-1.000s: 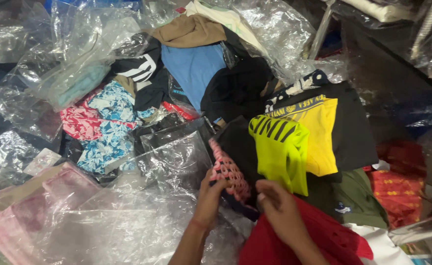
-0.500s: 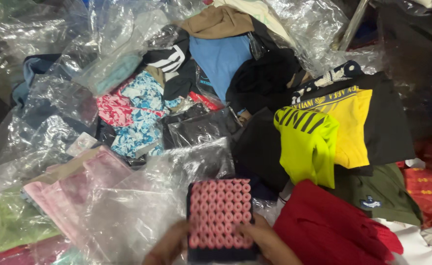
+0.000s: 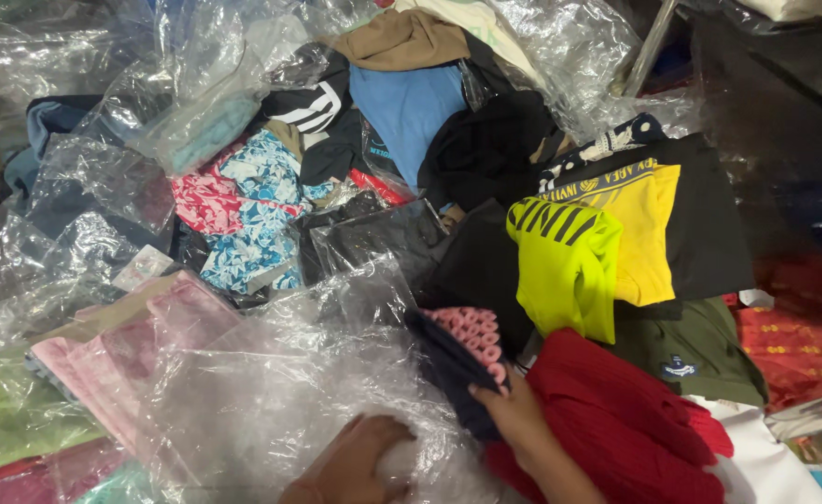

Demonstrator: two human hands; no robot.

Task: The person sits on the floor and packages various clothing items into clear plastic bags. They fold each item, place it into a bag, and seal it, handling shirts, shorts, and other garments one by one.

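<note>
My right hand (image 3: 515, 418) grips the lower edge of a folded dark navy garment with a pink round pattern (image 3: 465, 355), tilted up on its side. My left hand (image 3: 359, 459) lies flat with spread fingers on a clear plastic bag (image 3: 271, 392) just left of that garment. A red knitted garment (image 3: 616, 429) lies under and to the right of my right forearm.
A heap of clothes fills the view: a neon yellow and black shirt (image 3: 579, 252), a blue top (image 3: 409, 105), a brown one (image 3: 401, 39), a blue floral print (image 3: 257, 215), a green garment (image 3: 691, 350). Bagged pink (image 3: 103, 345) and green (image 3: 19, 420) clothes lie left.
The patterned garment, held flat in both hands half a second ago, is now turned on edge in my right hand. My left hand has let go and dropped onto the plastic bag.
</note>
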